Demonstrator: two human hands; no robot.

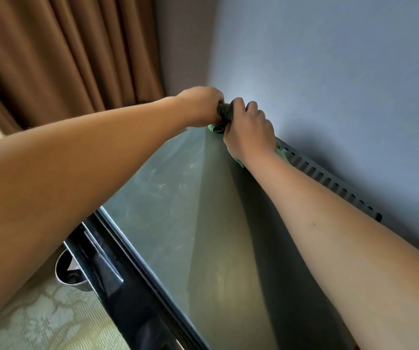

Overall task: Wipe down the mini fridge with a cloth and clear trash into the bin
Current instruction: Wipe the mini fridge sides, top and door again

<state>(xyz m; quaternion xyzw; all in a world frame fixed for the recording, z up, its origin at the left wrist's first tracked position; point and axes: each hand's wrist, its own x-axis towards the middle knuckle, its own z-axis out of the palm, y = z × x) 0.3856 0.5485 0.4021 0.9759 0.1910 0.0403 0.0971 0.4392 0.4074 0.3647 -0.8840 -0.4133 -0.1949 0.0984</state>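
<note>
Cloth (224,112) | gripped by both hands' fingers (238,103) | fridge-top (178,198) back corner

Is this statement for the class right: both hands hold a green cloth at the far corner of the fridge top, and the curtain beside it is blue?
One detail is wrong. The head view shows both the left hand and right hand on the green cloth at the fridge top's far corner, but the curtain is brown, not blue.

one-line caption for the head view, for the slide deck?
Both hands, left hand and right hand, grip a bunched green cloth at the far corner of the mini fridge top.
</note>
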